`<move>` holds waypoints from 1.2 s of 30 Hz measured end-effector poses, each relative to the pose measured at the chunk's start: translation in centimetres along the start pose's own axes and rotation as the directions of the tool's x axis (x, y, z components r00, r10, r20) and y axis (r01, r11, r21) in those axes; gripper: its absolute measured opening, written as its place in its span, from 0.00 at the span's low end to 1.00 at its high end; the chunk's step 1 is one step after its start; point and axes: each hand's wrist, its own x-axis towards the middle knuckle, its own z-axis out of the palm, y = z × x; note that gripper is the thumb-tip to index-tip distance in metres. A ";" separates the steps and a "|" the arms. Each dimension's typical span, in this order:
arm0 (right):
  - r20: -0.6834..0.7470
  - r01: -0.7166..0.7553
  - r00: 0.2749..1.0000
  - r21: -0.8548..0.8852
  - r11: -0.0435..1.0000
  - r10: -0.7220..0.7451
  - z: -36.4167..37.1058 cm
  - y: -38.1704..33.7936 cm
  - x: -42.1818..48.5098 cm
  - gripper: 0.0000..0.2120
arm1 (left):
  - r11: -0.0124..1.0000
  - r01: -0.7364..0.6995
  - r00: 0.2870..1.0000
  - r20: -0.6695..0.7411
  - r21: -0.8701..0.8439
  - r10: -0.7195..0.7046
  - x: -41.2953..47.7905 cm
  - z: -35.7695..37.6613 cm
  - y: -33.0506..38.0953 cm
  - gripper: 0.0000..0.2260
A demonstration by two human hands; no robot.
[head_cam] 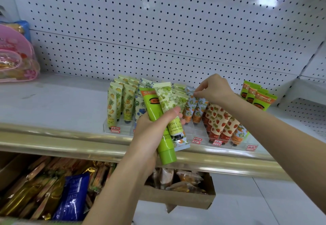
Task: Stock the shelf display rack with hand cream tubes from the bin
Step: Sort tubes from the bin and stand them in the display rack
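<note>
A clear display rack [197,134] on the white shelf holds rows of hand cream tubes: pineapple ones [112,105] at left, orange-print ones [193,108] in the middle, strawberry ones [218,122] at right. My left hand [150,133] grips a bundle of tubes in front of the rack: a bright green tube [158,124], a green-fruit tube [167,103] and a blue-ended one below. My right hand [213,89] pinches the top edge of an orange-print tube standing in the rack's middle row.
Three green tubes [255,96] stand on the shelf right of the rack. Pink packaged goods [15,55] sit at far left. Below the gold shelf edge [70,142] a cardboard box [178,196] and snack packets [53,187] fill the lower level. Pegboard backs the shelf.
</note>
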 end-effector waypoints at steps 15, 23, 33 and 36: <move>0.331 0.239 0.865 0.388 0.890 -0.377 -6.1 -3.5 -4.9 0.11 | 0.990 -0.067 0.992 0.118 0.121 0.053 -2.8 0.8 -0.4 0.09; 0.523 0.165 0.789 0.325 0.931 -0.322 -6.9 -2.8 -5.7 0.06 | 0.975 0.002 0.967 0.250 0.221 -0.059 -4.0 0.8 -0.4 0.11; 0.638 -0.167 0.752 0.429 0.888 -0.166 -7.8 -2.1 -5.8 0.05 | 0.968 0.104 0.965 0.212 0.229 -0.153 -5.2 -1.0 0.3 0.20; 0.581 -0.150 0.799 0.441 0.885 -0.154 -9.4 -2.1 -5.3 0.13 | 0.978 0.153 0.983 0.079 0.143 -0.165 -5.3 -2.0 0.6 0.12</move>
